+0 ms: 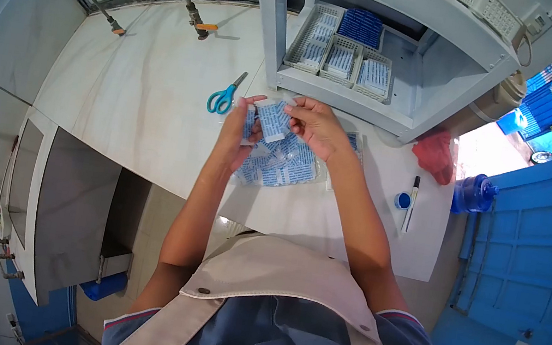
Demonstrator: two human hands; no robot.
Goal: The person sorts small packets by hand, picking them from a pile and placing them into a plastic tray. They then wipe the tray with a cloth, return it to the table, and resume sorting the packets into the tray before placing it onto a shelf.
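My right hand [315, 125] pinches the upper right edge of a small white packet with blue print [273, 122]. My left hand [236, 131] is at the packet's left side, with another blue-printed packet [249, 124] between its thumb and fingers. Below both hands a clear plastic bag [284, 165] full of similar packets lies on the white table. Teal-handled scissors [221, 100] rest just left of my left hand, blades pointing up and away. Part of the bag's upper side is hidden by the hands and packets.
A grey shelf [343, 104] behind the hands holds white baskets [339, 60] of packets and a blue-filled basket [361, 28]. To the right are a marker [412, 203], a small blue-topped round item [402, 201] and a red bag [435, 156]. Two orange-handled taps [205, 27] stand at the back left.
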